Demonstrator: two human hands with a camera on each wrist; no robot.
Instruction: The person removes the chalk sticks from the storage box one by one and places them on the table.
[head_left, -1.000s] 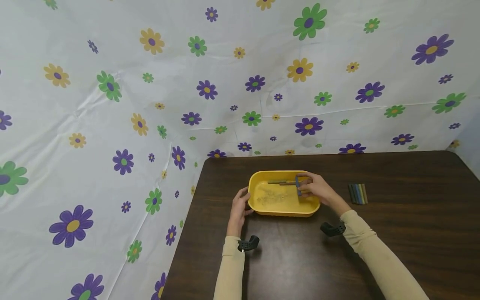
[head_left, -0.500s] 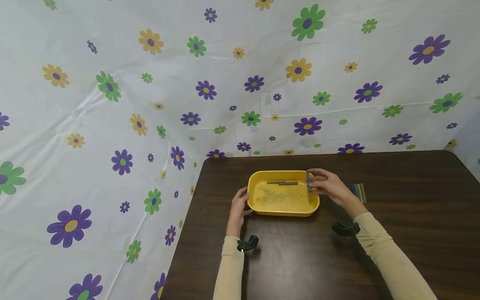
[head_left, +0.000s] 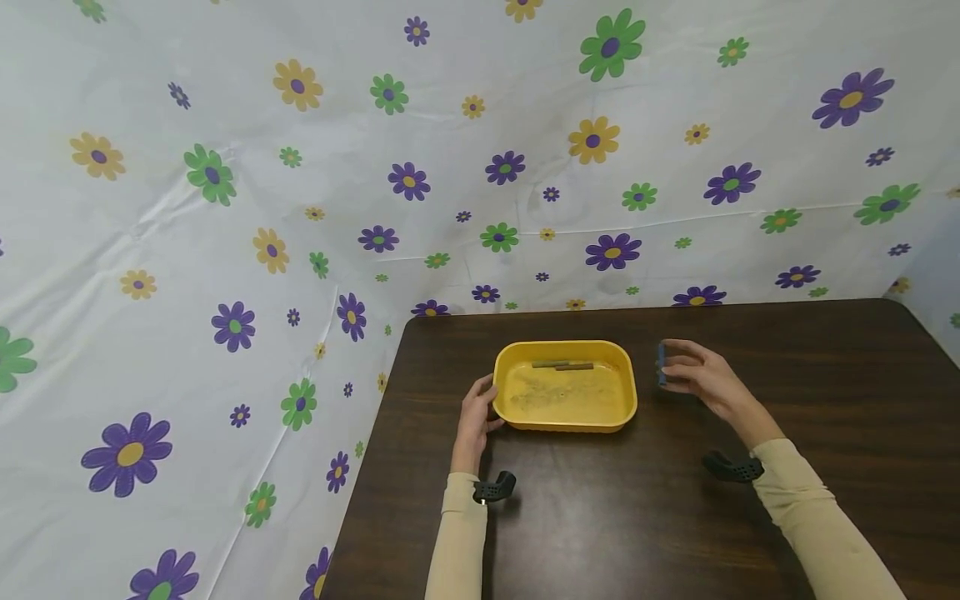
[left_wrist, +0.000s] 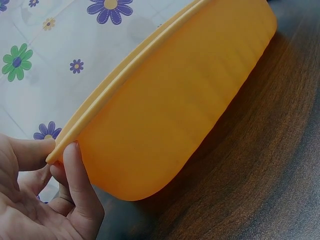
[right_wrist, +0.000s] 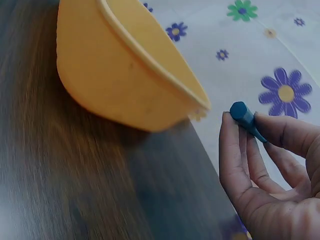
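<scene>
A shallow yellow plastic tub [head_left: 615, 414] stands on the dark table, its floor smudged with grey marks. Inside, near the back wall, lie an olive crayon [head_left: 550, 363] and a brown crayon [head_left: 576, 367]. My left hand [head_left: 472, 421] pinches the tub's left rim between thumb and fingers; the left wrist view shows this grip [left_wrist: 55, 190] at a corner. Right of the tub, my right hand [head_left: 708, 382] holds a blue crayon [head_left: 662, 365] above the table. In the right wrist view, thumb and fingertips pinch this six-sided crayon [right_wrist: 240, 112].
The dark wooden table [head_left: 600, 517] runs up to a white flowered sheet [head_left: 450, 125] at the back and left. Each wrist wears a black camera mount, one on the left [head_left: 495, 487] and one on the right [head_left: 731, 468].
My right hand has moved right with the blue crayon, from over the tub to beyond its right edge. It now covers the row of crayons seen earlier. The left hand stays at the rim.
</scene>
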